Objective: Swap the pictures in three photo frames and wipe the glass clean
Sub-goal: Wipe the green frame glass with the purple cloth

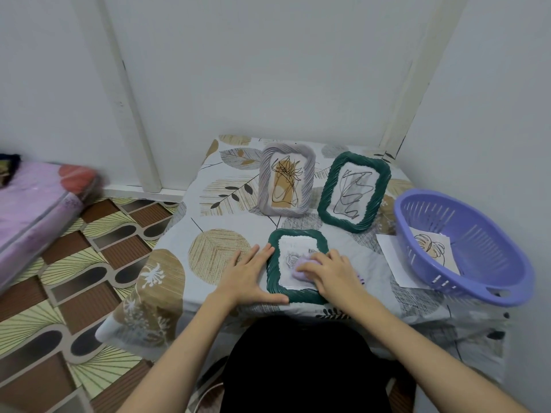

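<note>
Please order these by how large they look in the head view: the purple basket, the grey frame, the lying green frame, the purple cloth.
1. purple basket
2. grey frame; it stands farther away, so its lead over the next is unsure
3. lying green frame
4. purple cloth, mostly hidden under the right hand

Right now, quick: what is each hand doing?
Left hand: open, fingers flat against the left edge of the flat green frame, steadying it.
Right hand: pressing the purple cloth on the frame's glass.

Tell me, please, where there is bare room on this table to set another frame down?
Free: the cloth left of the flat green frame, before the grey standing frame. Crowded: right side, with the green standing frame, purple plastic basket.
</note>
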Tool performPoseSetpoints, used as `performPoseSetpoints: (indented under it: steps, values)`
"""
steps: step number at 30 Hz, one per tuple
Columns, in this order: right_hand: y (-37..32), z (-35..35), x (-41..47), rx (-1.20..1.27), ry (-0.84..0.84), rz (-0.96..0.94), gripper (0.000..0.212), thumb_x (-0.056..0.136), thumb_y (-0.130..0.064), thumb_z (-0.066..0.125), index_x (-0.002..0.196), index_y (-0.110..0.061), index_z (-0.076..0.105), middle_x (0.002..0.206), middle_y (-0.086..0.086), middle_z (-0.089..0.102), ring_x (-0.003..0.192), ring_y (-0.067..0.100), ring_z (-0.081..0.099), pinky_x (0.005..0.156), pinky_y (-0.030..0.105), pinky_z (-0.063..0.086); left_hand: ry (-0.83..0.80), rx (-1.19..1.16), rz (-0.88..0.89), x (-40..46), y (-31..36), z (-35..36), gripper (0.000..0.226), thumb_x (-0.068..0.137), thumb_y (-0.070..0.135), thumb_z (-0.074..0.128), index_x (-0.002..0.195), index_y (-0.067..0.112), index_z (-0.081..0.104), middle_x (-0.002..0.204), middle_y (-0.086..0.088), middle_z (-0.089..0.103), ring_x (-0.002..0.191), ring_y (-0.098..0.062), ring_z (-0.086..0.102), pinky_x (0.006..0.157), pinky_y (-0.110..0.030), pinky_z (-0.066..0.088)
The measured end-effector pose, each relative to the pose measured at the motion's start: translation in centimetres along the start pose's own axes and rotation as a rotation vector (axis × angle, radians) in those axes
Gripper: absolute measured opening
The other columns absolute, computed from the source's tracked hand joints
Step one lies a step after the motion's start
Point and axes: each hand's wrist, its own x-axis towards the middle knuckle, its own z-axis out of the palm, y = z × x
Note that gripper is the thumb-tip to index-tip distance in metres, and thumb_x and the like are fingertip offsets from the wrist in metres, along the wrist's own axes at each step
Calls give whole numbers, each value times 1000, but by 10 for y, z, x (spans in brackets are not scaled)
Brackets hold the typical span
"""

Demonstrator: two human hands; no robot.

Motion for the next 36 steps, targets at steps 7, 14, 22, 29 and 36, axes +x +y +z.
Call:
performPoseSetpoints:
  steps: [7, 14, 22, 29, 36]
  values:
    - [-19, -13, -41, 36, -9, 30, 37, 90, -44, 34, 122, -34, 53, 118, -9, 60, 101, 22, 48, 86, 37, 33, 27, 3, 1, 0, -1, 3, 137, 30, 101, 17, 147, 32, 3, 155, 20, 2, 144, -4, -2, 118, -41, -6]
    - [0, -7, -30, 34, 40, -101, 36, 98, -45, 24, 118, -39, 53, 133, -9, 54, 110, 26, 45, 88, 42, 33, 22, 10, 2, 1, -2, 3, 133, 34, 100, 22, 147, 33, 2, 155, 20, 2, 144, -4, -3, 118, -41, -5]
    - [12, 9, -28, 293, -55, 4, 45, 95, -51, 31, 115, -27, 64, 118, -12, 65, 79, 26, 52, 79, 26, 38, 36, 5, 0, 1, -1, 3, 134, 32, 100, 20, 147, 34, 4, 155, 20, 4, 144, -4, -1, 117, -40, -4]
    - [32, 3, -31, 270, -28, -19, 46, 95, -53, 26, 111, -32, 63, 116, -11, 65, 77, 21, 53, 73, 25, 36, 31, 0, 1, 0, 0, 2, 134, 32, 101, 21, 147, 34, 4, 156, 19, 4, 144, -4, -1, 117, -40, -4]
    - [18, -4, -50, 371, -93, -6, 39, 94, -54, 31, 115, -37, 59, 121, -23, 59, 81, 11, 49, 79, 18, 34, 32, 10, -12, -1, 1, 1, 136, 30, 101, 19, 147, 34, 3, 155, 21, 3, 144, -3, -1, 117, -39, -6]
